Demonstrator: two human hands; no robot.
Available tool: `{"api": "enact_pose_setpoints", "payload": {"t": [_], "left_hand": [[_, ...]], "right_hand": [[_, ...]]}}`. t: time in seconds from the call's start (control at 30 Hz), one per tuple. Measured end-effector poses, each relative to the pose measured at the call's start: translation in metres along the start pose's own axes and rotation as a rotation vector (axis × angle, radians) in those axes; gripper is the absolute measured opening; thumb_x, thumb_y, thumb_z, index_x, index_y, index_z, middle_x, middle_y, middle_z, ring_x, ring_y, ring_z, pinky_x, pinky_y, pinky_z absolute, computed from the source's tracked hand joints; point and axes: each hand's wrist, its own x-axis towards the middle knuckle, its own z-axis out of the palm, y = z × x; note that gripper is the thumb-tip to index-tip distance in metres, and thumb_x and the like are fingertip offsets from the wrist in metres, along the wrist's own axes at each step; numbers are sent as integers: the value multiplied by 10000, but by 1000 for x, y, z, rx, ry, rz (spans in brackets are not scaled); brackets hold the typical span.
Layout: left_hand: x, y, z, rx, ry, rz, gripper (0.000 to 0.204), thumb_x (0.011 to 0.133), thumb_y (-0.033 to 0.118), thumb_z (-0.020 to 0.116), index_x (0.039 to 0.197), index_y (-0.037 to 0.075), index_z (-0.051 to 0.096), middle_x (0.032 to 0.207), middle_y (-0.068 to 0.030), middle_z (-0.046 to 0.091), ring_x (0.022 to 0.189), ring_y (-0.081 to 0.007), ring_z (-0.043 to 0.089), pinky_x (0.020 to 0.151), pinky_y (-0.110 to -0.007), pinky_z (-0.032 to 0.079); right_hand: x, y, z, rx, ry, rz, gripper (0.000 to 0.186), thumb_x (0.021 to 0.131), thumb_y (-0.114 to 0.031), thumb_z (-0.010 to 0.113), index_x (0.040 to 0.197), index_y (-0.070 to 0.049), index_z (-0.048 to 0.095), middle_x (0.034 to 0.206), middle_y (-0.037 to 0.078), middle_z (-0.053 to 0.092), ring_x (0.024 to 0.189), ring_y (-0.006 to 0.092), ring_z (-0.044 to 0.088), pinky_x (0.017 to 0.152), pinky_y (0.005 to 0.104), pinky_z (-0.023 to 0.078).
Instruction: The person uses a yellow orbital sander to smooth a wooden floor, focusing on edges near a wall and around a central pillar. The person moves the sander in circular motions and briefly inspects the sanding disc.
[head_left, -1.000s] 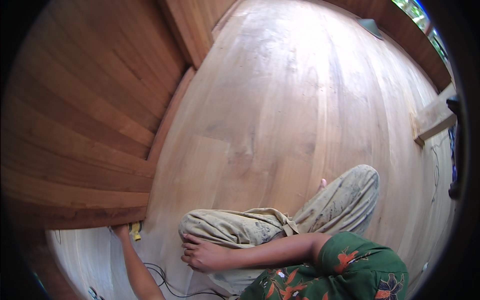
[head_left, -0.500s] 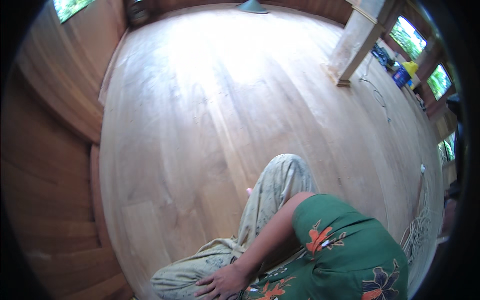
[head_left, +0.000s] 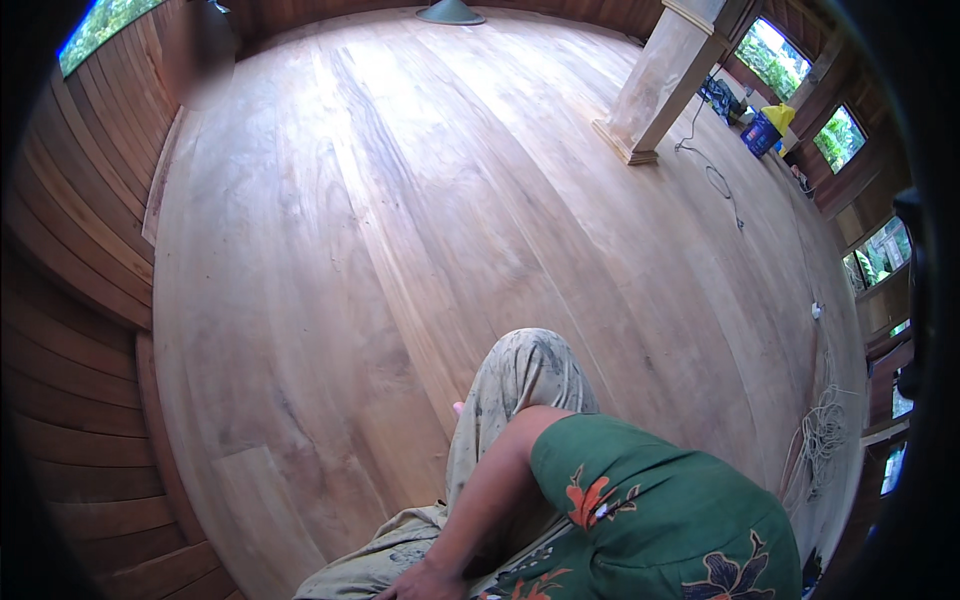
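Observation:
My right forearm comes out of a green flowered sleeve and slants down to the left. At the lower edge, my right hand lies against the light, stained trousers on my bent legs. Its fingers are mostly cut off by the frame; the part that shows looks stretched out, with nothing held. My left hand cannot be made out. A blurred brown shape covers part of the upper left, too smeared to name. Beneath me spreads a wooden plank floor.
A square post stands at the far right. Behind it are a blue bucket with something yellow and a dark cable. Pale coiled cord lies on the right. A green cone-shaped object sits far back. Plank walls line the left.
The whole view has shifted, so the floor and post appear further left. My right hand has slid lower, partly out of frame. The blurred brown shape has appeared at upper left.

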Motion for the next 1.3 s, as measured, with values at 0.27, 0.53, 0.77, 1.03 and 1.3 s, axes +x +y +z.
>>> {"api": "enact_pose_setpoints", "payload": {"t": [0.27, 0.53, 0.77, 1.03, 1.3], "left_hand": [[3, 4, 13, 3, -30, 5, 599, 1021, 356, 695, 1498, 18, 564, 1535, -184, 619, 1414, -334, 582, 1211, -460, 447], [4, 2, 18, 5, -37, 1, 584, 1034, 369, 671, 1498, 31, 563, 1535, -176, 618, 1414, -330, 580, 1209, -463, 450], [2, 1, 22, 14, -47, 1, 572, 1046, 381, 650, 1499, 42, 562, 1536, -168, 617, 1415, -327, 579, 1207, -465, 452], [2, -1, 25, 31, -54, 10, 559, 1059, 394, 627, 1499, 55, 561, 1537, -160, 616, 1415, -323, 577, 1204, -467, 454], [-3, -11, 27, 51, -56, 14, 547, 1073, 407, 603, 1500, 68, 561, 1538, -152, 614, 1415, -319, 575, 1201, -470, 457]], "right_hand": [[1, 2, -9, 15, -71, -2, 620, 1095, -618, 472, 1597, -273, 585, 1737, 120, 457, 1597, 461, 381, 1233, 745, 307], [1, 3, -7, 29, -18, -15, 620, 1095, -626, 462, 1594, -281, 593, 1738, 122, 456, 1596, 459, 381, 1246, 746, 280], [0, 4, -2, 23, -7, -17, 625, 1094, -645, 454, 1583, -286, 604, 1717, 120, 479, 1586, 460, 392, 1229, 743, 307], [0, 5, 2, 69, 33, -6, 626, 1091, -646, 467, 1580, -281, 604, 1710, 124, 484, 1585, 461, 394, 1221, 744, 319], [-2, 4, 7, 85, 64, 0, 628, 1087, -635, 479, 1577, -263, 606, 1706, 132, 487, 1566, 469, 411, 1215, 747, 319]]}}
